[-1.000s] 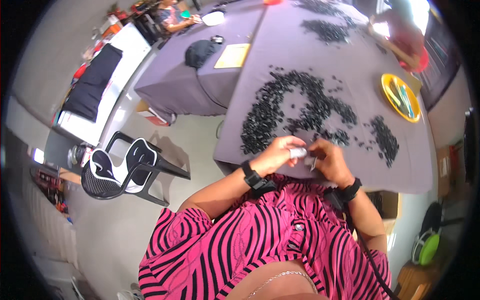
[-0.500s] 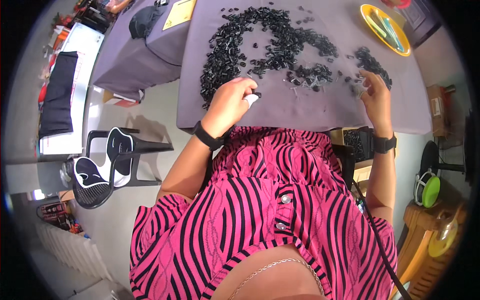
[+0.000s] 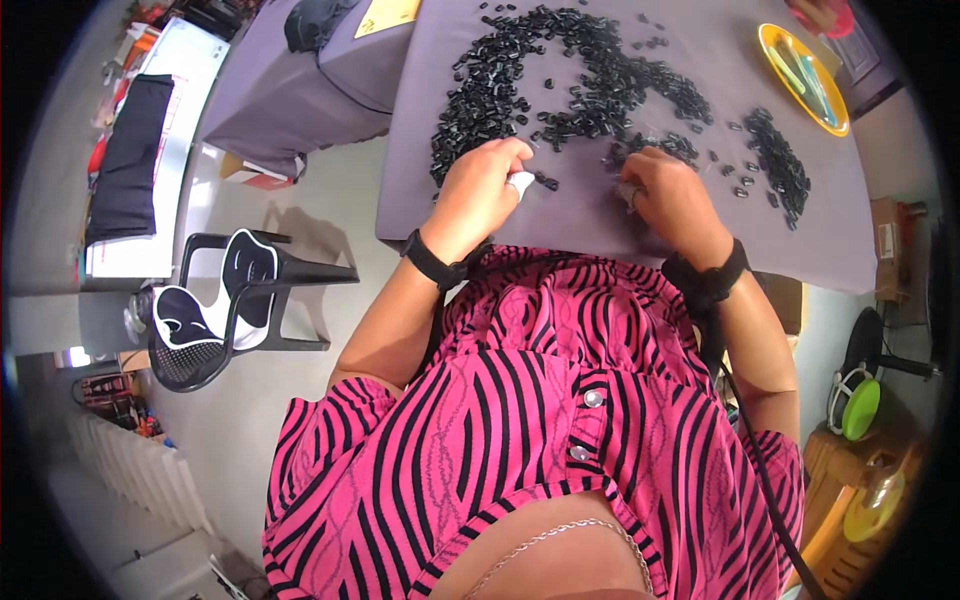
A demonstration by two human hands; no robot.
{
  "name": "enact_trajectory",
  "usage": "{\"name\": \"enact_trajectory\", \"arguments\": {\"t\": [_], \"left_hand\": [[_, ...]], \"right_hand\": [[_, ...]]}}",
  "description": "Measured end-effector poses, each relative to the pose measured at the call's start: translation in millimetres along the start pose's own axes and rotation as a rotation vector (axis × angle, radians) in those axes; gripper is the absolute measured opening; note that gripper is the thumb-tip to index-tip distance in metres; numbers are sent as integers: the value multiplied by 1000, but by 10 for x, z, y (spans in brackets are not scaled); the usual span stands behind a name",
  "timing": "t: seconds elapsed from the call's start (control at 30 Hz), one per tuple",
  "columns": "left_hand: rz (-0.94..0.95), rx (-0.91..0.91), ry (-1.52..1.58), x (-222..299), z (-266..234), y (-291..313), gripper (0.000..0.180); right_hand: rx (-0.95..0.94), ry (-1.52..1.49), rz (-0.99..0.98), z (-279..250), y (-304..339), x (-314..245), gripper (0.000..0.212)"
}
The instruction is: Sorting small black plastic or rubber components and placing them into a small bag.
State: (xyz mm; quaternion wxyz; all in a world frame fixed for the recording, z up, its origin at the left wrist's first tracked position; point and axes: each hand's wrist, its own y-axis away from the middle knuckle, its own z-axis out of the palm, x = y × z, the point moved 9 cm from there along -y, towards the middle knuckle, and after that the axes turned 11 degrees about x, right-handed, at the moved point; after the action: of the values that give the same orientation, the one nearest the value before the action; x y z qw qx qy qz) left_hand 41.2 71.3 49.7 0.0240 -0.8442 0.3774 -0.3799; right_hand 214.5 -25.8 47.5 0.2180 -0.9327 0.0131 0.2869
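Note:
My left hand (image 3: pixel 482 188) is closed, its thumb and fingers pinched together beside the large pile of small black plastic pieces (image 3: pixel 470 105). Something white (image 3: pixel 521 183) wraps a fingertip of that hand, and a black piece (image 3: pixel 547 182) shows just right of it. What the pinch holds is too small to make out. My right hand (image 3: pixel 672 195) has its fingers curled at the near edge of a smaller heap of black pieces mixed with thin pale bits (image 3: pixel 672 148). Its fingertips are partly hidden, so their contents cannot be seen. Both wrists wear black bands.
Farther right on the grey-covered table (image 3: pixel 600 225) lies another pile of black pieces (image 3: pixel 777 165). A yellow oval dish (image 3: pixel 845 122) with long items stands beyond it. To the left are a second covered table (image 3: pixel 270 95) and a black-and-white chair (image 3: pixel 215 315).
My right hand has moved left from the right-hand pile to the smaller middle heap. The left hand stays pinched near the large pile. The whole view has shifted slightly.

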Motion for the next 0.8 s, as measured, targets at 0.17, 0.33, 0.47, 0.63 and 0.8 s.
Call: {"name": "enact_trajectory", "arguments": {"t": [0.17,0.33,0.47,0.63,0.8], "left_hand": [[-17,30,-24,-79,-73,-57,23],[116,31,-158,28,6,-192,21],[201,26,-253,-19,128,-330,16],[252,18,-234,50,345,-409,10],[247,-74,-247,151,573,-477,12]], "right_hand": [[45,-33,21,36,-17,72,9],[66,19,5,71,19,14,7],[103,0,-27,65,78,-29,8],[119,23,-1,81,85,-26,6],[127,20,-5,67,96,-56,6]]}}
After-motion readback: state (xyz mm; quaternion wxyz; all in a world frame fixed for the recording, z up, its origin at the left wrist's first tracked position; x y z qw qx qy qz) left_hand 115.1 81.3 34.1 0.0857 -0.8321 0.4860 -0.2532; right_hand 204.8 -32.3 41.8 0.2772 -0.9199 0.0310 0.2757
